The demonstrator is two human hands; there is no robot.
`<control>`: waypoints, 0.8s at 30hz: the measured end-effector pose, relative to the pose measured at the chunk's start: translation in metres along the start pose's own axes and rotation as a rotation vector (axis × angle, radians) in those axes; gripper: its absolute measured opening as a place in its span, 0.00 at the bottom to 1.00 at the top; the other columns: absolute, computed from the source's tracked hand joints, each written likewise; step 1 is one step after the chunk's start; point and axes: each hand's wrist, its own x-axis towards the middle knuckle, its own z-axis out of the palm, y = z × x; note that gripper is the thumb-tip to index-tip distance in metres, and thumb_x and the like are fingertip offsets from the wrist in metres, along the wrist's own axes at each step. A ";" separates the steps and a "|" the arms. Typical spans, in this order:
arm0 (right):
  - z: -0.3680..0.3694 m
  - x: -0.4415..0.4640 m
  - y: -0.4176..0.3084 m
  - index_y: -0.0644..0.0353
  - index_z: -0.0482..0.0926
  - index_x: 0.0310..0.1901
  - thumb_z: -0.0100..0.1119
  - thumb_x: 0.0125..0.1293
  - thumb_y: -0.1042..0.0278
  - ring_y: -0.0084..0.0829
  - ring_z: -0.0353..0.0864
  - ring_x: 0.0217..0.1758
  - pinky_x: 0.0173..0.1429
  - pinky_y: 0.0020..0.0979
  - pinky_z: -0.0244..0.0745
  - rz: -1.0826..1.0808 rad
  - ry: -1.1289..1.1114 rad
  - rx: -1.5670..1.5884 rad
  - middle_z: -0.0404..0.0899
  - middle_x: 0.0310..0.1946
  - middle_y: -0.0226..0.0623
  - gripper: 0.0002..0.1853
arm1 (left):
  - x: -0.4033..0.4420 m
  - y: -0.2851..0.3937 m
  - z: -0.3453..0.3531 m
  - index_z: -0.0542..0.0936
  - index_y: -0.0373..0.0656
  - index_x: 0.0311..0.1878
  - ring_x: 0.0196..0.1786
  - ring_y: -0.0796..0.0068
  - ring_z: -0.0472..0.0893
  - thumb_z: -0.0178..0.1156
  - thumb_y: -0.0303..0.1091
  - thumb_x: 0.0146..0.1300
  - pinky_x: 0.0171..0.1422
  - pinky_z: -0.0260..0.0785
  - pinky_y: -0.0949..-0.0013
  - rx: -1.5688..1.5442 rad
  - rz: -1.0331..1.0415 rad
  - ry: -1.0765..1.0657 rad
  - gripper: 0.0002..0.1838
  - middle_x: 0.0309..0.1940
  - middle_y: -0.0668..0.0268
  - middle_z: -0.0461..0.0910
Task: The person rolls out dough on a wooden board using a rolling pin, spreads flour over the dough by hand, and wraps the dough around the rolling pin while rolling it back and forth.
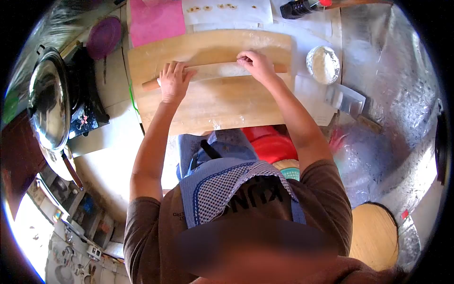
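Observation:
A wooden rolling pin [150,85] lies across the floured wooden board [213,106], with a pale sheet of dough [217,71] wrapped around its middle. My left hand [174,81] rests over the pin near its left end, fingers bent across it and thumb pointing inward. Toward the right end, my right hand [257,67] has its fingers curled together at the dough's upper side; its fingertips are partly hidden. Both hands touch the dough-wrapped pin. Some flour is scattered along the board's near edge.
A bowl of white flour [323,65] stands right of the board, near a clear plastic container [347,100]. At left is a lidded pot [47,97] on a black stove [87,90]. A dark bottle [295,8] lies at the back, and a red stool or basin [269,143] sits below the board.

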 end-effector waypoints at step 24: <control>-0.007 0.019 0.013 0.57 0.83 0.41 0.69 0.61 0.57 0.40 0.83 0.45 0.48 0.37 0.79 -0.277 -0.093 0.098 0.84 0.43 0.34 0.14 | 0.025 0.041 0.009 0.83 0.46 0.48 0.50 0.58 0.81 0.66 0.26 0.57 0.56 0.76 0.59 -0.365 0.349 0.081 0.15 0.50 0.65 0.82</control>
